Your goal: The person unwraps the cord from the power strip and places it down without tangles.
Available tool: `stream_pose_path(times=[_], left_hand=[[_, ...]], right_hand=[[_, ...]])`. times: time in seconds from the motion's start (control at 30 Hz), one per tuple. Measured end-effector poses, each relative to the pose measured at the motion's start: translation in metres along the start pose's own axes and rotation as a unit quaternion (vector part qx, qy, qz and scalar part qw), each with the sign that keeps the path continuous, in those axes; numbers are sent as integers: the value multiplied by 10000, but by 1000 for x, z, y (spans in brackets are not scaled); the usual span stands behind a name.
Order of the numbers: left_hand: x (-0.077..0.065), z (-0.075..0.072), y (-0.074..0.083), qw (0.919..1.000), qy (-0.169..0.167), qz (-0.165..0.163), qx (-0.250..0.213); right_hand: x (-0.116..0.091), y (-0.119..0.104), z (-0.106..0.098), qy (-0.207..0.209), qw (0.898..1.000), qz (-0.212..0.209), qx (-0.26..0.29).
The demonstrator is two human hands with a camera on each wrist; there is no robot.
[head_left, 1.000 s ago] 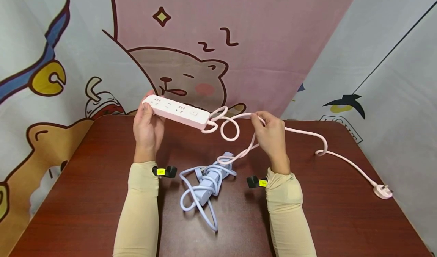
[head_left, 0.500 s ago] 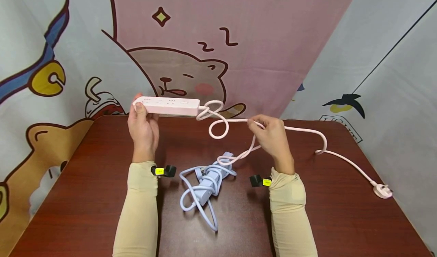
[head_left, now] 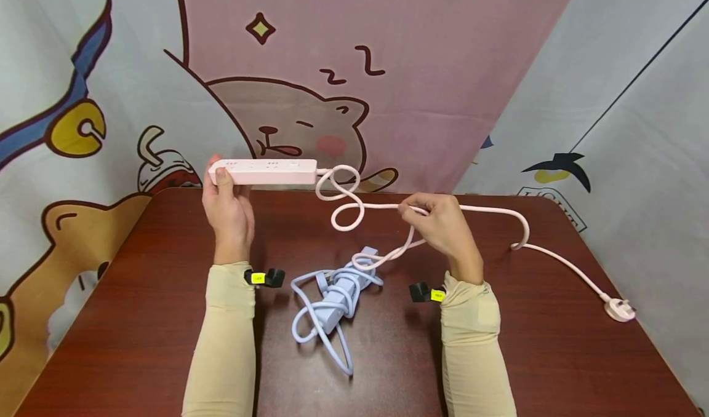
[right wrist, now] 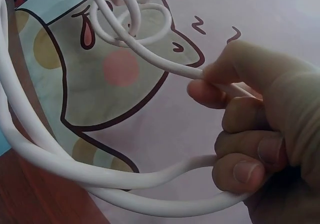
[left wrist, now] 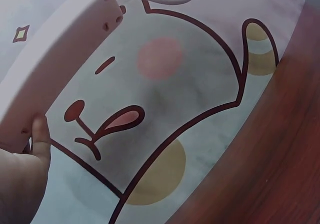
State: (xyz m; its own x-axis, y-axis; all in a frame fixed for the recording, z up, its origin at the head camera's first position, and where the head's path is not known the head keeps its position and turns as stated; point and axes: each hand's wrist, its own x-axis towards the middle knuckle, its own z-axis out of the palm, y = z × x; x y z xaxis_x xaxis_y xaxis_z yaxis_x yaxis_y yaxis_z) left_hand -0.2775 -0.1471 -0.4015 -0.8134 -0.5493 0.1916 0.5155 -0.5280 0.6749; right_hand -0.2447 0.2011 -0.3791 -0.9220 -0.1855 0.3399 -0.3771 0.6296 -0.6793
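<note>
In the head view a pink power strip (head_left: 271,172) is held level above the far part of the table. My left hand (head_left: 228,220) grips its left end, thumb on the near side; the left wrist view shows its underside and a finger (left wrist: 41,134) against it. From the strip's right end the pink cord (head_left: 348,216) runs in loops to my right hand (head_left: 440,226), which pinches it between thumb and forefinger. Other cord strands pass through the curled fingers (right wrist: 245,171) in the right wrist view. Beyond that hand, the cord leads to a plug (head_left: 620,310) at the right edge.
A blue power strip (head_left: 335,303) wrapped in its own cord lies mid-table between the forearms. One pink cord loop (head_left: 365,263) hangs over its far end. Behind the brown table (head_left: 138,343) hangs a cartoon-printed curtain (head_left: 421,97).
The pink strip has shifted left and turned from slanting to level. My right hand has lowered slightly, and the cord loops near the strip have spread wider.
</note>
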Motion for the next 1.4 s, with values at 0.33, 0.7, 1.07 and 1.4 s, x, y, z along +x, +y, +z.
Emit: stream_pose_path(times=[0.33, 0.7, 1.07, 1.4], left_hand=[[9, -12, 8, 9990, 245, 369, 100], [26, -49, 26, 9960, 768, 450, 23], [36, -123, 55, 9924, 773, 223, 929], [28, -176, 93, 9511, 1184, -109, 2851]], right_hand=[[-2, 4, -8, -255, 9994, 212, -47], [-1, 26, -10, 84, 9982, 393, -446], [-3, 60, -7, 248, 9935, 980, -527], [-9, 83, -10, 145, 9854, 1627, -480]])
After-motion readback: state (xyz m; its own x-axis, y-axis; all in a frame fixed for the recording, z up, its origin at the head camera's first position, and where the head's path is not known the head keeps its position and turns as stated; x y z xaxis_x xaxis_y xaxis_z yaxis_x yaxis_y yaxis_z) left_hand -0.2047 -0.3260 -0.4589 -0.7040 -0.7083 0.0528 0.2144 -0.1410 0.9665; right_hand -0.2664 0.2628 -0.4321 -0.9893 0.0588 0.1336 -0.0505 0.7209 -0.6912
